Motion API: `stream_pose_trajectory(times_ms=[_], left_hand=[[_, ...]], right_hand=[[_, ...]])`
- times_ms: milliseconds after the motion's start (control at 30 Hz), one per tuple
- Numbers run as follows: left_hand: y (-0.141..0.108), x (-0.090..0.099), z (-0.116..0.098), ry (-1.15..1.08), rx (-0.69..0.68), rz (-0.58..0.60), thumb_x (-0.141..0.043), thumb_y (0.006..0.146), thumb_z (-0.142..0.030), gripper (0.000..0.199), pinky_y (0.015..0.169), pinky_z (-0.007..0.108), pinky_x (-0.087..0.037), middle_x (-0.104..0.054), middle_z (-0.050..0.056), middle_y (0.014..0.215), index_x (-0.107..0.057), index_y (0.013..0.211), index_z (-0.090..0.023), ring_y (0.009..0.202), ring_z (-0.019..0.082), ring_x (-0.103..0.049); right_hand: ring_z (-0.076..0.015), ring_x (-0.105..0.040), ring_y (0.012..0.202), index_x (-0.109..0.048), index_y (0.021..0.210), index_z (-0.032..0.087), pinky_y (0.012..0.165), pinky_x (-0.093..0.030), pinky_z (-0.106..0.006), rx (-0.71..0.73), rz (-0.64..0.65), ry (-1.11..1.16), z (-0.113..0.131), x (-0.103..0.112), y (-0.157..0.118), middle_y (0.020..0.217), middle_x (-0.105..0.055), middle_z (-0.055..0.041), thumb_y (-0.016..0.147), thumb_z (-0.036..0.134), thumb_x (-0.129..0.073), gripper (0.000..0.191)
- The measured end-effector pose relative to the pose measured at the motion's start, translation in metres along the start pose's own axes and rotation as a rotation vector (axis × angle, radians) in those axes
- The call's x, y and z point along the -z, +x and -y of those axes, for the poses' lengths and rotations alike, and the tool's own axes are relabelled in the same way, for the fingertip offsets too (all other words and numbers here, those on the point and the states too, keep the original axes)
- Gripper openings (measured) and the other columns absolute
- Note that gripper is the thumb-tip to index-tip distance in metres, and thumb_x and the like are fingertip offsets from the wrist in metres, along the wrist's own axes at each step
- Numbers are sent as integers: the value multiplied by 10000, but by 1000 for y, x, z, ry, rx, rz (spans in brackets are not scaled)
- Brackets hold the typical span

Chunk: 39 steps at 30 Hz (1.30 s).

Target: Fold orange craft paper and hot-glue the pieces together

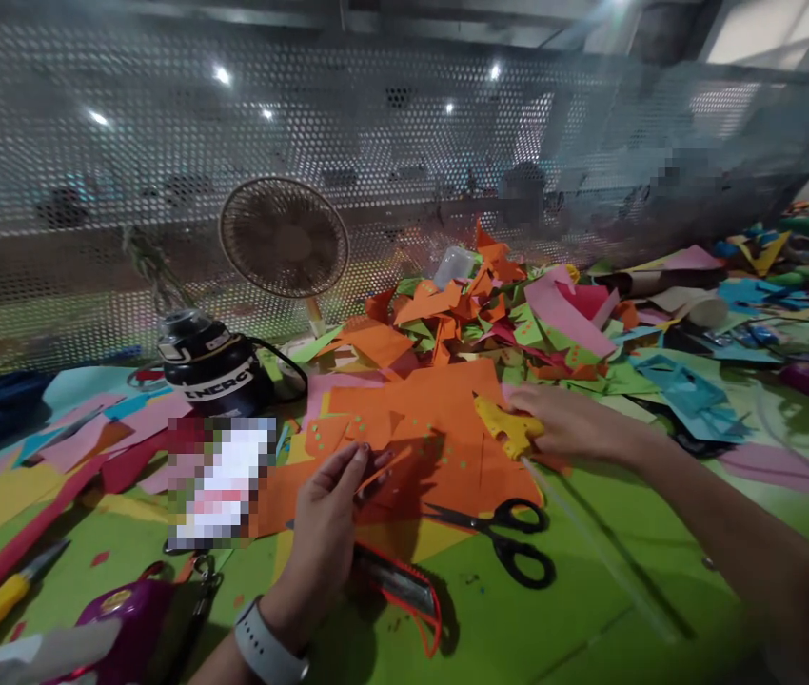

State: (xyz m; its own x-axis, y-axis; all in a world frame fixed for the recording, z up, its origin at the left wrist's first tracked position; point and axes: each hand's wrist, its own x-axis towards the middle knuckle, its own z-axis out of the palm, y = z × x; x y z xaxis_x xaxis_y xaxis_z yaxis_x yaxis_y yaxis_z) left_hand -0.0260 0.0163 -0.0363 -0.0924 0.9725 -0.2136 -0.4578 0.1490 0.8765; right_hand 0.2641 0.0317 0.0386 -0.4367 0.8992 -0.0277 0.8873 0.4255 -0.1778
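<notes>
Head view has my right hand wrapped round the yellow glue gun over the right of the orange paper, my left hand nearer, fingertips almost meeting, whether gripping anything I cannot tell.

Glue gun made of smooth plastic; sheet, matt paper; scissors fitted w/ metal blades, plastic hndls; partition, perf. metal.

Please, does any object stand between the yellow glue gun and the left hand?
Nothing visible stands between the yellow glue gun in the right hand and the left hand; orange paper lies below. The scissors lie nearer the person, outside that gap.
</notes>
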Motion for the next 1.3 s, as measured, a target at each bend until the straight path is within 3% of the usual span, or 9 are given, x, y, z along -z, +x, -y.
stream_pose_trajectory(times_ms=[167,367,467,600,733,1167,1300], left_hand=[[2,0,-1,-29,3,-13,-843,586,-309,321,682,249,-578,-747,60,838,-709,826,-143,793,191,-719],[0,-3,-2,9,2,-9,-829,601,-336,332,686,254,-572,-755,63,841,-698,840,-145,842,207,-717],[0,-3,-2,10,9,-5,-820,619,-336,325,692,264,-572,-756,62,847,-694,850,-144,841,209,-718],[0,-2,-1,2,10,16,-809,639,-323,310,730,302,-577,-754,61,869,-691,863,-145,858,227,-717],[-2,-2,-3,11,18,0,-818,623,-324,320,749,308,-576,-754,55,839,-694,855,-143,859,228,-717],[-1,-4,-3,12,44,-22,-825,611,-329,318,716,308,-585,-755,50,823,-699,843,-151,805,217,-723],[-2,-6,-4,30,48,-9,-829,603,-319,321,732,297,-578,-760,58,834,-703,844,-148,812,211,-721]], right_hand=[[-280,-568,967,-608,1011,166,805,-412,-358,-14,132,10,-20,-3,-6,1039,-615,-118,651,70,-508,386],[-330,-486,1199,-588,1241,171,1004,-345,-479,70,140,78,-50,-9,-17,1290,-574,-137,717,161,-546,526],[-329,-423,1290,-535,1334,182,1050,-321,-501,73,73,103,-36,-8,-8,1412,-485,-138,835,332,-534,521],[-363,-259,1394,-423,1428,187,1094,-236,-552,43,17,45,11,-21,25,1516,-327,-166,881,628,-429,703],[-376,-191,1417,-362,1459,190,1109,-170,-583,111,78,20,40,-40,52,1545,-239,-186,878,685,-355,764],[-362,-213,1414,-538,1337,113,1123,-170,-554,136,67,-16,46,-52,62,1489,-351,-216,885,692,-319,767],[-323,-174,1433,-518,1362,194,1138,-150,-541,88,73,189,42,-44,62,1518,-332,-139,896,667,-341,687]])
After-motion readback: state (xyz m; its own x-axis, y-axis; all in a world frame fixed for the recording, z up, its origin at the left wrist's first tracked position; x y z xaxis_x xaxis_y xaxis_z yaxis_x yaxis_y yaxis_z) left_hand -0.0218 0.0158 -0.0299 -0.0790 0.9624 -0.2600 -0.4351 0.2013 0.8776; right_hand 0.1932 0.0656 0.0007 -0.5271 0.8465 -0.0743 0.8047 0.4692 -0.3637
